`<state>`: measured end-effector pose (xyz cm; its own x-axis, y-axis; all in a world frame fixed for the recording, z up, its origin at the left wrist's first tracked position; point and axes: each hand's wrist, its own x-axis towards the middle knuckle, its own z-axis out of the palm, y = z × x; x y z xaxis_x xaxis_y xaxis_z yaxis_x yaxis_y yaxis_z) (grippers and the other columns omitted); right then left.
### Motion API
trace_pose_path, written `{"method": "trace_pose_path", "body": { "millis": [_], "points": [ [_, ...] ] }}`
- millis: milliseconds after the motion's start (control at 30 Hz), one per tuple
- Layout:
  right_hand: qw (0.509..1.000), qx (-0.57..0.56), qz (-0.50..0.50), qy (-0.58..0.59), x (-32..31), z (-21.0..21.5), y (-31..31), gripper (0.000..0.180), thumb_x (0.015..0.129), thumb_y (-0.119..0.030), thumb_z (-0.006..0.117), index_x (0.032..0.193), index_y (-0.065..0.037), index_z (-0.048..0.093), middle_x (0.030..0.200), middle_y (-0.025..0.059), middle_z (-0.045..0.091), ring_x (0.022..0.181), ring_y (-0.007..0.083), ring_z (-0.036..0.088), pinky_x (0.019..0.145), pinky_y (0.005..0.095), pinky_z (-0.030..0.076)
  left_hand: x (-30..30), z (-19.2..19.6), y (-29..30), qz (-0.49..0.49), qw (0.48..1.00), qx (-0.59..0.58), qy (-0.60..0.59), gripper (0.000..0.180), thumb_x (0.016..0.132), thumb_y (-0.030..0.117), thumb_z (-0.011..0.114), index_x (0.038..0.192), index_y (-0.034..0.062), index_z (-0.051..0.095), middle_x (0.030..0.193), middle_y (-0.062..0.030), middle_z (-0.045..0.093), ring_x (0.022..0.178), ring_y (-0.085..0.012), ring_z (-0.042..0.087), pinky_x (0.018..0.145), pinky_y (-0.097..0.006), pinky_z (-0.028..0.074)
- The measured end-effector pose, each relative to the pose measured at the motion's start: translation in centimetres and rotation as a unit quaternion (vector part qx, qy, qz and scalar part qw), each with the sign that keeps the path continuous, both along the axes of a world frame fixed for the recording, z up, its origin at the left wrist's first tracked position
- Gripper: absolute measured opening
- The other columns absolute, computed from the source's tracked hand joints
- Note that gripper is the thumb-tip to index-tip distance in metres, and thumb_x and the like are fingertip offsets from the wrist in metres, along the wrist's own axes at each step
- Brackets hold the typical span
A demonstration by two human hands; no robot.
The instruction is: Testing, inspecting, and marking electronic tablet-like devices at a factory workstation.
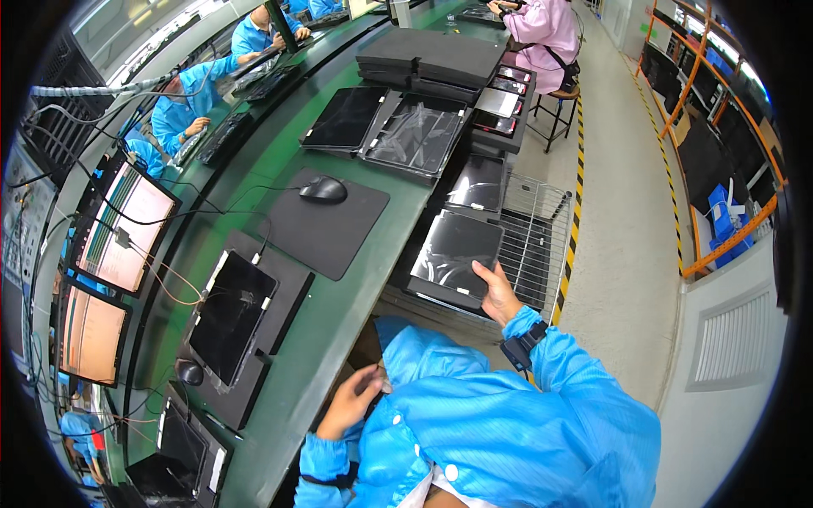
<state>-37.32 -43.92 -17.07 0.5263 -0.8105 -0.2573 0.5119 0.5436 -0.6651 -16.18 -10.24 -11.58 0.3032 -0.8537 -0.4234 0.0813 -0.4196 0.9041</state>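
Note:
My right hand (498,292) grips the near right corner of a dark tablet-like panel (457,245), thumb on its glossy face and the other fingers hidden beneath. The panel is at the right of the bench, over or on a wire cart (535,241); whether it rests there I cannot tell. By the bench's near edge, my left hand (349,405) has loosely curled fingers with a gap between thumb and forefinger. Nothing held shows clearly in it. Left of it, another dark panel (233,317) lies on a black foam tray (269,339), with a cable at its top.
The green bench (339,313) carries a mouse (323,190) on a black mat (326,224), several panels and stacked black foam trays (432,55). Two monitors (127,224) stand left. Co-workers in blue and pink (542,30) sit beyond. Orange shelving (720,127) lines the right.

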Motion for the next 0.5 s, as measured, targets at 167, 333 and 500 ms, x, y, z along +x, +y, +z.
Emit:
{"method": "trace_pose_path", "body": {
  "millis": [167,333,500],
  "points": [
    [0.998,0.047,-0.025,-0.027,5.9,-0.4,0.2,0.044,0.097,-0.012,0.072,0.135,-0.011,0.051,0.123,0.0065,0.065,0.112,0.0222,0.066,0.096,0.0416,0.057,0.9,-3.9,10.4,0.136,0.979,0.097,-0.115,0.06,0.103,0.041,0.064,0.144,-0.0021,0.055,0.139,-0.0214,0.063,0.131,-0.0312,0.059,0.112,-0.04,0.045],
    [0.999,0.026,-0.035,0.015,9.1,-0.7,-0.7,0.036,0.099,-0.021,0.072,0.13,-0.014,0.054,0.116,0.0035,0.068,0.106,0.0203,0.069,0.09,0.0453,0.059,1.3,-9.2,16.5,0.223,0.925,0.223,-0.21,0.049,0.103,0.045,0.059,0.128,0.0045,0.069,0.134,-0.0173,0.068,0.127,-0.033,0.061,0.109,-0.042,0.045],
    [0.99,-0.022,0.047,0.132,8.8,-0.3,-2.6,0.051,0.099,-0.027,0.073,0.137,-0.008,0.045,0.128,0.008,0.062,0.118,0.0233,0.062,0.096,0.0494,0.056,-2.0,-10.3,14.5,0.244,0.93,0.168,-0.217,0.04,0.1,0.033,0.065,0.125,0.0021,0.069,0.118,-0.0192,0.073,0.102,-0.034,0.07,0.091,-0.043,0.054]
  ]
}}
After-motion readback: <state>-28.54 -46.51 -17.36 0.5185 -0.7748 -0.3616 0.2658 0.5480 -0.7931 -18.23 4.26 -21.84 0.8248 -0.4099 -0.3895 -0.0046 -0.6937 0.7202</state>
